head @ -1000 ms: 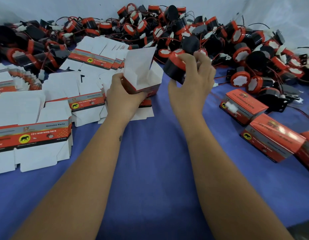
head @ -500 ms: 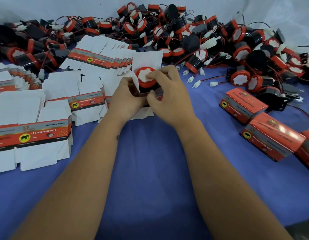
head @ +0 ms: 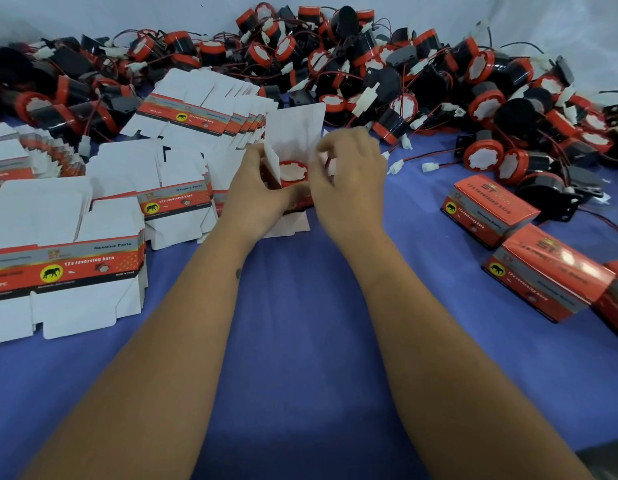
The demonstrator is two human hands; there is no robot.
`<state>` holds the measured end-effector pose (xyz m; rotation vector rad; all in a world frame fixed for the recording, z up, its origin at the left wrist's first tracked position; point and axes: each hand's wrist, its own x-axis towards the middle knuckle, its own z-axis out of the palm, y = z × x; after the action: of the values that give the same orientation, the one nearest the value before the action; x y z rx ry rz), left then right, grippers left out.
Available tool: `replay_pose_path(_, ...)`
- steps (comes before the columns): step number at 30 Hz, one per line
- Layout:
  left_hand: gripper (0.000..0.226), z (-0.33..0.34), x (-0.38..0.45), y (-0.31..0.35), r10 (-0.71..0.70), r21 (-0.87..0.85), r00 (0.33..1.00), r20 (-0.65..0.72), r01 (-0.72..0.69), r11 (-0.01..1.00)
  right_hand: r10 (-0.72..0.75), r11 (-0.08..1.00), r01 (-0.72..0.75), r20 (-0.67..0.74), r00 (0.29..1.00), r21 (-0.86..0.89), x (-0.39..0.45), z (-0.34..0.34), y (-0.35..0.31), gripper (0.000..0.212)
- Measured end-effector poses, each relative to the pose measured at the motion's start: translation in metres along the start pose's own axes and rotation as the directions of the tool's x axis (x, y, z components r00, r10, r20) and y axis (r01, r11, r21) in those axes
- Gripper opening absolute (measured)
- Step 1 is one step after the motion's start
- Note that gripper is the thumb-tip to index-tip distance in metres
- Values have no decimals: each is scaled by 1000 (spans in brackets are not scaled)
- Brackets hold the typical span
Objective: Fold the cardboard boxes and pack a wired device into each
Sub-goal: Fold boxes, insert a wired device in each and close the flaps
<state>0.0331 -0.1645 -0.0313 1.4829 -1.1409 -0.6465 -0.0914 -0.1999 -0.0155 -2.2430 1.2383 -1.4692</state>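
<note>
Gripping the open box (head: 293, 133) between them, the left hand (head: 255, 192) and right hand (head: 349, 181) flank the horn (head: 293, 172) sitting inside.

Even light, soft blur, edges warped

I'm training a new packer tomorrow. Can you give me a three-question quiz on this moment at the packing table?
1. True or false: the horn sits inside the open box, its top flap still up.
2. What does the left hand hold? A) a loose connector B) the box's side flap C) a closed box
3. On which side of the person do the closed boxes lie?

Key
1. True.
2. B; the right hand works at the box's other side, though blur hides exactly what it pinches.
3. The right; the flat box blanks lie left.
</note>
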Motion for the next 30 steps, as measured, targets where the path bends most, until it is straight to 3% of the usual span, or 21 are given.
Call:
replay_pose_path(2,51,-2,1,0,-26,-12,999,27,26,1000,211,940,-161,-141,967,302,2,-5,-3,18)
replay_pose_path(4,46,-4,2,1,-53,-43,997,51,55,998,364,830,-258,-129,922,495,5,-13,-2,34)
replay_pose_path(12,30,2,-2,7,-82,-48,996,33,84,995,298,655,-359,210,931,665,13,-28,-9,26)
replay_pose_path(15,30,6,-1,6,-51,31,999,16,51,998,308,706,-376,218,926,600,12,-25,-8,28)
replay_pose_path(18,36,5,-1,6,-50,20,998,25,50,999,305,805,-345,161,939,482,14,-18,-6,12)
replay_pose_path(22,38,5,-2,8,-54,3,997,52,53,999,275,865,-301,121,954,402,15,-11,0,10)
replay_pose_path(26,40,4,-3,9,-47,7,997,55,47,999,147,983,-153,64,987,101,15,-7,9,20)
replay_pose_path(30,34,5,-3,8,-46,16,998,36,45,999,-94,972,111,93,991,-206,13,-12,13,23)
